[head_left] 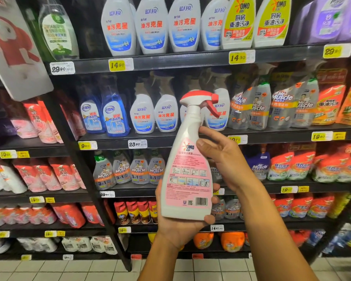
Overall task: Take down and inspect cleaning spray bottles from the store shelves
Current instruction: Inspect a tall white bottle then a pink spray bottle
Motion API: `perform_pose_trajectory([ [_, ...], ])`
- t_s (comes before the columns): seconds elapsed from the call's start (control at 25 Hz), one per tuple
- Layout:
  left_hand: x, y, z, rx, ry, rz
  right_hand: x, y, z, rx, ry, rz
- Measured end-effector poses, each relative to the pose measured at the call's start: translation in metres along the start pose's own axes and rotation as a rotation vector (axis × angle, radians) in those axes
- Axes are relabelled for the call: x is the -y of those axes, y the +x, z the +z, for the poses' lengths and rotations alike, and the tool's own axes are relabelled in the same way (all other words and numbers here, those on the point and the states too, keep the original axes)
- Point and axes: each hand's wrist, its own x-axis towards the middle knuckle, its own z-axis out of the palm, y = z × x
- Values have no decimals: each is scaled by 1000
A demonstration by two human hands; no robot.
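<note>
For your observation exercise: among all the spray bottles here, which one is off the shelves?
The white spray bottle with the pink label and red trigger: the left hand grips its base, right hand touching its side.

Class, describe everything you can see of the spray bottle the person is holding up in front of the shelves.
The spray bottle is white, plastic-looking, with a pink back label showing small print, little pictures, a barcode and an orange OMO logo. Its trigger head is white with a red top, nozzle and lever, pointing right. It stands nearly upright, leaning slightly right, off the shelves. The left hand grips its base from below; the right hand touches its right side with its thumb.
</note>
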Motion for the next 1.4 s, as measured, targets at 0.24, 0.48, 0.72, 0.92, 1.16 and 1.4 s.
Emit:
perform_pose_trajectory([
  [0.24,3,1,-7,-72,-43,13,-3,0,4,6,26,-2],
  [0.48,2,-2,-10,-49,-18,22,-7,-1,3,36,29,-26],
  [0.72,-6,-2,4,-137,149,-3,-13,-5,0,-104,-62,-29],
  [0.92,-11,5,18,-517,551,117,-18,-8,2,-91,-92,-28],
  [1.16,-6,7,23,-569,664,144,-27,-7,-4,-96,-4,-2],
  [1.4,-14,7,37,-572,584,20,-29,6,-11,-147,72,68],
])
